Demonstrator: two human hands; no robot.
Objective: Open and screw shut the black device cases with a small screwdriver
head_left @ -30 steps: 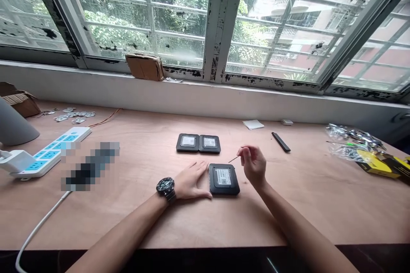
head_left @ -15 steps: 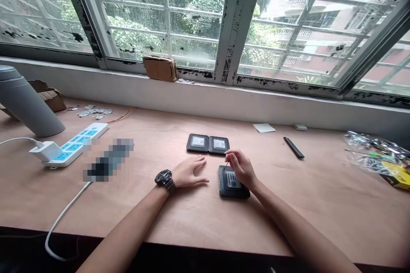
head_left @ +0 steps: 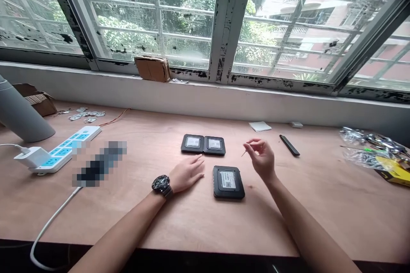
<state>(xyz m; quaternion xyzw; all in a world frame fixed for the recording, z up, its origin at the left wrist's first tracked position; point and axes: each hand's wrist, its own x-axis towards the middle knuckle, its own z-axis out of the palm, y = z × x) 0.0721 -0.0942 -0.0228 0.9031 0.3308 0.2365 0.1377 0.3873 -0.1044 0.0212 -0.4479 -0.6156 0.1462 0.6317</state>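
Note:
On the table in front of me lies a flat black case (head_left: 228, 182) with a white printed label facing up. My left hand (head_left: 185, 174) rests on the tabletop just left of it, fingers stretched out, holding nothing. Raised above the table, to the right of and beyond that case, my right hand (head_left: 261, 158) pinches a thin rod (head_left: 244, 152) with its tip pointing left; the rod's kind is too small to make out. Farther back, two similar labelled pieces lie side by side: a left black case (head_left: 192, 143) and a right black case (head_left: 214, 145).
A white power strip (head_left: 65, 150) with a plugged-in charger (head_left: 30, 158) and a grey bottle (head_left: 24, 113) stand at left. A dark flat bar (head_left: 289, 145) and white paper (head_left: 260, 126) lie at back right. Plastic bags (head_left: 365, 162) and a yellow-black box (head_left: 392, 172) sit far right.
My right hand has lifted off the near black case and moved right, with the thin rod between its fingers. My left hand stays flat on the table. The view has shifted slightly.

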